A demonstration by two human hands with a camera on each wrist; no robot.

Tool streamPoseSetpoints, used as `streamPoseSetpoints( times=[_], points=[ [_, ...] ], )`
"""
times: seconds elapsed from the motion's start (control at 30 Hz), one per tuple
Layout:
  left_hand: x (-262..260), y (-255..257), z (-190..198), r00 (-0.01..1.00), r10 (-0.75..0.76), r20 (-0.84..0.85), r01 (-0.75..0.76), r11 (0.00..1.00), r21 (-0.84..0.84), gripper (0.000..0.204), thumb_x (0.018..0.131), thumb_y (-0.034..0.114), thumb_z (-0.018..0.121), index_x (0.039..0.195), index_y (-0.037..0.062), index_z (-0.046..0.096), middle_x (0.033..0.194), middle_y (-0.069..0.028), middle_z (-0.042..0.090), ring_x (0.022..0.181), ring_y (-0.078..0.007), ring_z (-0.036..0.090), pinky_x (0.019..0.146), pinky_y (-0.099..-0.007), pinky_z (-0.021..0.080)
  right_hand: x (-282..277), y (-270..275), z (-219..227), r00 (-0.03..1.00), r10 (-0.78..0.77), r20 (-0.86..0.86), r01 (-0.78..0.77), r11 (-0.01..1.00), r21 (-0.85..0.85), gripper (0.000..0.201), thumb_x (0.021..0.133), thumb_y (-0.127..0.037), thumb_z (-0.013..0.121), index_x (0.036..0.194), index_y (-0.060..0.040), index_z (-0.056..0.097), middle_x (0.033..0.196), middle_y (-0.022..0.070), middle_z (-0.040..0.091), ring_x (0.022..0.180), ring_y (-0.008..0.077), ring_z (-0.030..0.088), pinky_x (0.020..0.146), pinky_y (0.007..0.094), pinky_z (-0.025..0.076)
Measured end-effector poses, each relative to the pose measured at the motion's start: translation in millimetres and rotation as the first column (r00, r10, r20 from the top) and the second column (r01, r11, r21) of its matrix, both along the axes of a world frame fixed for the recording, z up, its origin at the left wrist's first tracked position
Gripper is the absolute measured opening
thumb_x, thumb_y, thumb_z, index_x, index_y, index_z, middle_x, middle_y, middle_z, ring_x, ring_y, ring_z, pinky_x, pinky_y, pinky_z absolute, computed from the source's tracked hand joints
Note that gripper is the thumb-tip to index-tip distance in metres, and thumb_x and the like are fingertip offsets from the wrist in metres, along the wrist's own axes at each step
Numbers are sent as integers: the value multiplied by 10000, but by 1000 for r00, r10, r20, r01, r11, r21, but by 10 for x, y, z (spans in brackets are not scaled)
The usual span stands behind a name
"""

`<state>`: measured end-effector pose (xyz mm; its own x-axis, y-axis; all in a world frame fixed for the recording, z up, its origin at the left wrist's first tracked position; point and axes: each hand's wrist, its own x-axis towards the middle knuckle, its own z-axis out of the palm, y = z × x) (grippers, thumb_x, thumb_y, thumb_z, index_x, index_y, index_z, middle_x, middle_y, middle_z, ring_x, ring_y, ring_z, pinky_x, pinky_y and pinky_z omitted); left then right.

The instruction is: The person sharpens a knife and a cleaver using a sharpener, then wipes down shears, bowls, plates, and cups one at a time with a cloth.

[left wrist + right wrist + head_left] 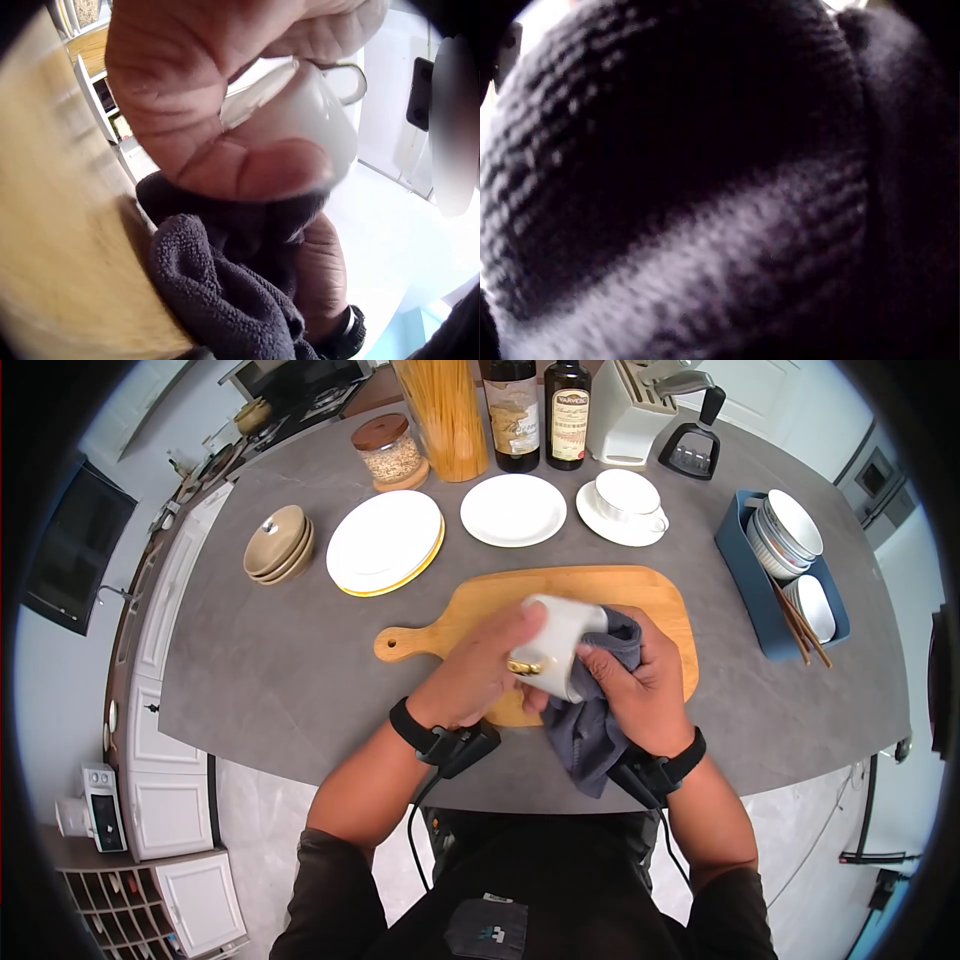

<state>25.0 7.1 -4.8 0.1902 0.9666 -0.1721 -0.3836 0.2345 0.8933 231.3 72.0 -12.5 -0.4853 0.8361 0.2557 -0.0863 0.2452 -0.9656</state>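
Observation:
Above the wooden cutting board (480,605), my left hand (475,675) holds a white mug (560,630), tilted on its side, with gold on its handle. A dark grey cloth (585,740) is gripped in my right hand (652,685) and lies against the mug's right end. The cloth's lower part hangs down toward the table's front edge. In the left wrist view, the left thumb lies along the mug (322,112), and the bunched cloth (217,292) sits below it. The right wrist view is filled by the ribbed cloth (705,255), which hides the right fingers.
White plates (385,540), another plate (513,510) and a cup on a saucer (625,530) stand behind the board. Brown bowls (280,545) are at left. A blue bin (745,580) with bowls and chopsticks is at right. Bottles (567,415) and a spaghetti jar (445,420) line the back.

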Motion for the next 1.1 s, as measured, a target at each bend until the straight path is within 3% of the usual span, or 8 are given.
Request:
streamPoseSetpoints(
  times=[0.07,0.1,0.23,0.4,0.5,0.67,0.77,1.1],
  points=[
    [108,-9,5,999,-48,3,48,989,-138,536,1080,575,476,1211,84,643,836,-62,690,535,-144,609,489,-277,487,30,81,-12,970,-191,153,83,846,527,274,875,0,783,1133,6,689,923,129,688,795,267,679,743,339,536],
    [75,6,67,991,-128,47,134,977,-165,522,1081,578,473,1194,97,644,817,-54,682,529,-136,602,483,-272,478,33,73,15,969,-201,145,86,821,565,316,827,12,800,1125,-7,697,888,160,642,784,358,651,725,373,528],
    [-17,-36,88,972,-177,157,201,967,-157,517,1074,599,486,1180,119,648,820,-36,670,539,-104,584,476,-242,440,14,-3,68,967,-214,141,90,797,597,282,862,1,792,1129,4,701,892,150,672,798,298,678,730,339,527],
    [0,10,-125,1000,-5,2,5,1000,-1,565,1020,557,651,1269,53,589,972,-31,688,721,-65,630,575,-209,468,-67,13,-113,998,-52,-26,52,999,-2,172,1058,-96,647,1155,43,682,1039,68,747,911,113,662,829,260,526],
    [106,31,-57,983,182,38,-185,946,266,763,858,257,909,1405,29,430,1251,-73,598,1153,-148,609,960,-311,537,-70,55,-120,997,-28,-76,14,984,-176,218,1083,-155,624,1168,34,689,1032,36,733,916,87,644,827,261,529],
    [107,102,-175,909,387,-157,-245,799,549,892,773,10,894,1471,46,341,1417,-97,496,1371,-192,486,1143,-364,431,-37,26,2,974,-68,-214,-33,900,-436,262,1075,-212,644,1178,24,690,1023,43,737,906,79,645,814,261,536],
    [129,84,-132,764,549,-339,-306,771,558,918,731,8,869,1499,35,367,1413,-95,513,1352,-189,500,1146,-352,423,-11,29,1,987,20,-158,-67,953,-294,221,1045,-159,684,1173,21,680,1022,37,722,897,79,640,808,260,534],
    [-12,49,-87,655,451,-606,-165,868,468,887,696,113,909,1447,24,445,1326,-143,603,1243,-266,611,1065,-368,489,56,81,-11,983,-83,167,20,937,348,199,894,-66,805,1032,33,701,939,141,688,846,264,677,766,349,529]
  ],
)
